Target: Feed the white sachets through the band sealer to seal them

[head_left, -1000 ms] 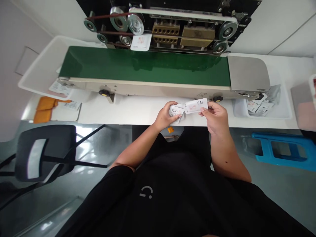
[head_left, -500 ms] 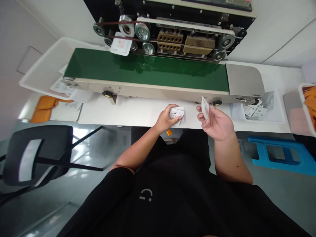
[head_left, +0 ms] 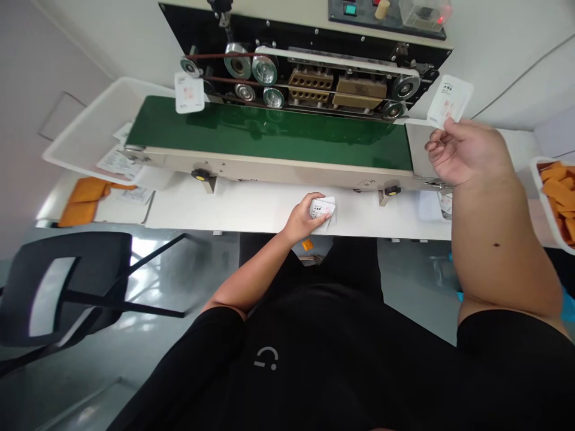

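My left hand [head_left: 306, 216] is closed round a small stack of white printed sachets [head_left: 322, 207] at the table's front edge. Up at the right end of the machine, my right hand [head_left: 471, 149] pinches one white printed sachet [head_left: 450, 100] by its lower edge, holding it raised beside the rollers. Another sachet [head_left: 189, 93] hangs from the band sealer [head_left: 314, 84] at its left end, above the green conveyor belt [head_left: 269, 134]. My right forearm hides part of the bin on the right.
A white bin [head_left: 90, 114] with sachets stands at the belt's left end, orange pouches [head_left: 83, 197] beside it. At far right is a box of orange pouches [head_left: 559, 191]. A black chair [head_left: 67, 287] stands at left.
My right hand has moved up and right with its sachet, to the sealer's right end. The sachet on the sealer has travelled left. My left hand stays about where it was.
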Demonstrator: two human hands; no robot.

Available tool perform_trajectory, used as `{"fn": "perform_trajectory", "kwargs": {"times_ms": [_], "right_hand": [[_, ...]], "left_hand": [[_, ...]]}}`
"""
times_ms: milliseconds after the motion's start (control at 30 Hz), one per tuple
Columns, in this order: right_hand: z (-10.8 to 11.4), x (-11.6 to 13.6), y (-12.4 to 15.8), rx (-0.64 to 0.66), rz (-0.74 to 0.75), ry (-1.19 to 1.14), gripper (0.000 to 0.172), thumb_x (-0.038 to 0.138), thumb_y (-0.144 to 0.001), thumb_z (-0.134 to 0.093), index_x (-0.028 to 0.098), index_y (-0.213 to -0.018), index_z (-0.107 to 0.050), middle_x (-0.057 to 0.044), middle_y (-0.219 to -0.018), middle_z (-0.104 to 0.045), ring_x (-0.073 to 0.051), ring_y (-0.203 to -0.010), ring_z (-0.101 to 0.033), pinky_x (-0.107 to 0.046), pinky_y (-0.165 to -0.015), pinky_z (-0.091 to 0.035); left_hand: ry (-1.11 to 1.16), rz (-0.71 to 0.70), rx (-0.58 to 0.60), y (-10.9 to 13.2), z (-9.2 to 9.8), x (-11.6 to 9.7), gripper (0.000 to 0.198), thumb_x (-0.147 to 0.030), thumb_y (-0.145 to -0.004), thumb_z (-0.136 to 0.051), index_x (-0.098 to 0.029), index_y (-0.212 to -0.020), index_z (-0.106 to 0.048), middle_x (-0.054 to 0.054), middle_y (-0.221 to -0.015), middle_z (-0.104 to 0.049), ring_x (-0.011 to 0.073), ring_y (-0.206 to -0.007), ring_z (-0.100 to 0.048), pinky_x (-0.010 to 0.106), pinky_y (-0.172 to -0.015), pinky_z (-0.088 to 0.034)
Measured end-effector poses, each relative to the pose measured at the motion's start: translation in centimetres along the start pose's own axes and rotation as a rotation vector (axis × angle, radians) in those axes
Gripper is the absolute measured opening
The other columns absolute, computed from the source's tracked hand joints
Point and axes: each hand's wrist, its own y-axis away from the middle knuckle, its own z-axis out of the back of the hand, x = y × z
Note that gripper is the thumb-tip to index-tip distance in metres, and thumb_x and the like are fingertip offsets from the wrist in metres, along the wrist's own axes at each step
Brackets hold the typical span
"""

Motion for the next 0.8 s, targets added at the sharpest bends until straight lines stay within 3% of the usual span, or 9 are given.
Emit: {"fn": "perform_trajectory", "kwargs": {"times_ms": [267,400,567,733,800], "right_hand": [[-0.9,-0.2,-2.4,-0.092,-0.236,0.130,0.038,0.005,-0.107,-0.036,0.015,-0.075,-0.054,-0.004,-0.057,-0.054,-0.006,-0.052,-0.052,-0.017,-0.050,-0.035],[-2.5,-0.2,-2.1,0.023,-0.275,0.114,0.030,0.008,-0.107,-0.039,0.013,-0.084,-0.057,-0.005,-0.062,-0.059,-0.008,-0.057,-0.056,-0.017,-0.049,-0.033],[-6.0,-0.2,-1.6,0.098,-0.287,0.119,0.027,0.008,-0.108,-0.036,0.013,-0.088,-0.054,-0.003,-0.062,-0.058,-0.008,-0.058,-0.055,-0.014,-0.050,-0.033],[-8.5,-1.2,-2.9,0.182,-0.314,0.085,0.020,0.013,-0.107,-0.041,0.016,-0.092,-0.054,-0.002,-0.062,-0.056,-0.009,-0.058,-0.052,-0.015,-0.047,-0.033],[-8.8,-1.7,-3.3,0.225,-0.233,0.083,0.012,0.017,-0.106,-0.049,0.017,-0.096,-0.055,-0.001,-0.065,-0.056,-0.010,-0.058,-0.053,-0.015,-0.046,-0.035]], "left_hand": [[-0.017,-0.012,-0.003,0.1,0.1,0.3,0.059,-0.048,-0.085,-0.081,-0.024,-0.134,-0.058,0.009,-0.124,-0.071,0.0241,-0.105,-0.071,0.033,-0.089,-0.055],[-0.020,-0.016,0.009,0.0,0.1,0.4,0.058,-0.048,-0.086,-0.080,-0.023,-0.134,-0.059,0.009,-0.126,-0.070,0.0239,-0.105,-0.071,0.032,-0.087,-0.055],[-0.008,-0.020,0.005,0.0,0.1,0.2,0.058,-0.047,-0.086,-0.081,-0.022,-0.134,-0.059,0.009,-0.125,-0.070,0.0250,-0.109,-0.070,0.032,-0.088,-0.056],[-0.002,-0.006,-0.005,0.0,0.0,0.1,0.057,-0.044,-0.085,-0.082,-0.023,-0.133,-0.059,0.009,-0.124,-0.071,0.0246,-0.106,-0.070,0.032,-0.087,-0.055],[0.004,-0.002,-0.011,0.0,0.0,0.2,0.057,-0.044,-0.085,-0.082,-0.023,-0.132,-0.059,0.009,-0.124,-0.070,0.0246,-0.106,-0.070,0.033,-0.088,-0.055]]}}
